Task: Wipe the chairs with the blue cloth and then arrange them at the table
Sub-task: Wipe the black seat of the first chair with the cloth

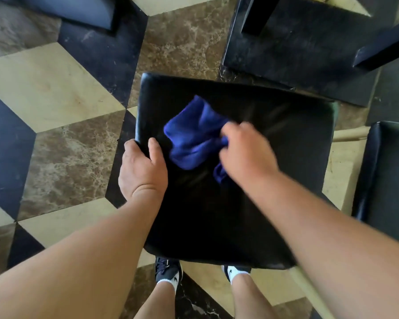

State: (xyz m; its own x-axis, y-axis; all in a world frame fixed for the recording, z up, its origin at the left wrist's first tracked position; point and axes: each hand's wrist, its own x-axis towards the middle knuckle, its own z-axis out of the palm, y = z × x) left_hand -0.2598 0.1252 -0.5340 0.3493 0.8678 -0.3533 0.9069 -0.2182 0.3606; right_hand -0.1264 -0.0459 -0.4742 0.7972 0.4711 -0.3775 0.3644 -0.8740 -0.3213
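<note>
We start at the blue cloth [195, 134], bunched into a loose wad and lying on the black padded seat [251, 157] of the chair in front of us, a little toward the seat's left half. Our right hand [244, 150] is closed over the cloth's right end, fingers curled into the folds, and it presses the fabric flat against the seat; the hand is blurred, which we read as a wiping stroke under way (bunching gives the palm something thick to push with). Our left hand [143, 166] wraps the seat's left edge, thumb on top and fingers hidden under the rim, so it is shut on the chair itself; we judge this grip is there to keep the chair from sliding on the smooth patterned floor [55, 88] while the other hand rubs.

Our shoes [168, 270] stand just behind the seat's near edge, which puts us directly over the work. A second dark seat [387, 180] sits close on the right, not yet reached. Ahead and to the right is a dark square base [297, 54] with black posts rising from it, likely the table's foot, so the arranging lies close at hand once the wiping is done.
</note>
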